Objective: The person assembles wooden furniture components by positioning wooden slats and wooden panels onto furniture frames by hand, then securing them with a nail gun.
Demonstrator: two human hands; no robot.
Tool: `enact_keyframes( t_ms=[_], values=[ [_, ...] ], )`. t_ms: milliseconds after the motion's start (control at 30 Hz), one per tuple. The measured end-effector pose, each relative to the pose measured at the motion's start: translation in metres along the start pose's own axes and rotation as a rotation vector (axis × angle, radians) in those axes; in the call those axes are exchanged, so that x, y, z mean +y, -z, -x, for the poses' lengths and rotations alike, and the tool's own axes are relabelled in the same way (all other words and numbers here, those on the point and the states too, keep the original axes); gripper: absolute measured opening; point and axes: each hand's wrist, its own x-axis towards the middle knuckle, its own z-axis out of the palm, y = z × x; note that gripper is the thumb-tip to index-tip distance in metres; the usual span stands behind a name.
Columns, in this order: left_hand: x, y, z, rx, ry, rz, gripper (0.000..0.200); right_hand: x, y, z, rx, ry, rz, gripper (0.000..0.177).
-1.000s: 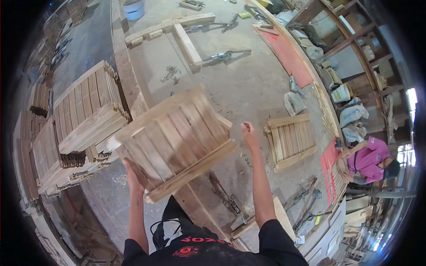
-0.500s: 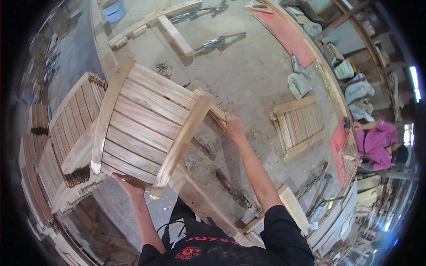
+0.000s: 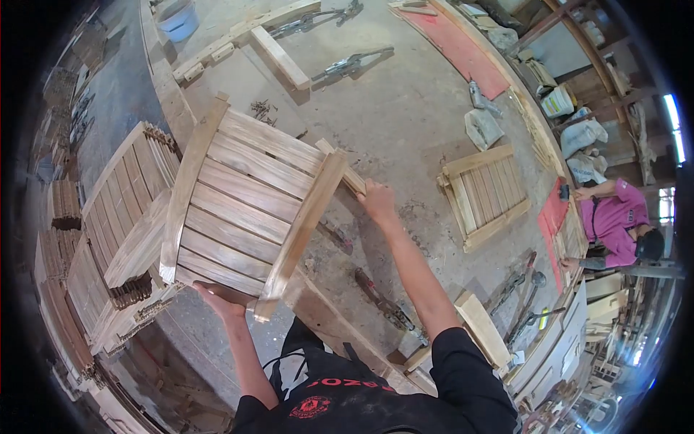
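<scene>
A slatted wooden panel (image 3: 242, 197), with a curved rail on one side and a straight rail on the other, is tilted up in front of me. My left hand (image 3: 223, 299) is closed on its lower edge, the fingers partly hidden beneath the last slat. Beyond the straight rail, my right hand (image 3: 377, 202) is wrapped around a short wooden bar (image 3: 352, 178) that crosses this rail at its upper end. Close to the left of the panel stand stacked slatted panels (image 3: 119, 192).
On the workbench (image 3: 405, 108) lie another slatted panel (image 3: 486, 197), metal clamps (image 3: 352, 65), a wooden block (image 3: 280, 58) and a pile of screws (image 3: 264, 111). A blue bucket (image 3: 178, 22) stands far left. A person in a pink shirt (image 3: 620, 220) works at the right.
The panel has shifted slightly right and turned a little, with both hands keeping their hold. At the right, the other person's lower hand has moved.
</scene>
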Motion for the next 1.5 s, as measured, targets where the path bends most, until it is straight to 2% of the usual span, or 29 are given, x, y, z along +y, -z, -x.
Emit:
enact_keyframes(
  t_ms=[100,200,400,600,867,1067,1167,1267,1367,1500],
  values=[
    [-0.003,-0.006,0.009,-0.03,0.034,0.032,0.085,-0.001,0.004,0.002,-0.007,-0.01,0.064,0.039],
    [-0.002,-0.018,0.019,0.054,0.048,0.046,0.083,-0.003,0.005,0.005,-0.027,-0.033,0.056,0.041],
    [-0.013,0.009,-0.004,-0.077,0.057,0.061,0.084,-0.009,0.008,0.01,-0.033,-0.068,0.077,0.046],
    [-0.016,-0.01,0.004,0.1,0.048,-0.041,0.083,-0.01,0.005,0.014,0.007,-0.049,0.053,0.038],
    [-0.026,0.006,-0.011,0.033,0.078,-0.047,0.085,-0.005,-0.005,0.014,0.069,-0.015,-0.006,0.036],
    [-0.026,-0.006,-0.007,-0.009,0.065,-0.025,0.084,-0.01,0.003,0.018,0.031,-0.038,-0.044,0.039],
    [-0.026,-0.015,-0.001,-0.039,0.073,-0.008,0.082,-0.007,0.0,0.019,0.058,-0.036,-0.05,0.043],
    [-0.027,-0.017,-0.003,-0.074,0.067,-0.035,0.08,-0.006,0.004,0.026,0.209,-0.051,-0.041,0.047],
    [-0.022,-0.016,-0.011,-0.083,0.127,-0.091,0.079,0.001,0.023,0.054,0.367,-0.212,-0.186,0.044],
    [-0.03,-0.015,-0.033,-0.106,0.18,-0.162,0.076,0.029,0.046,0.142,0.369,-0.369,-0.41,0.035]
  ],
)
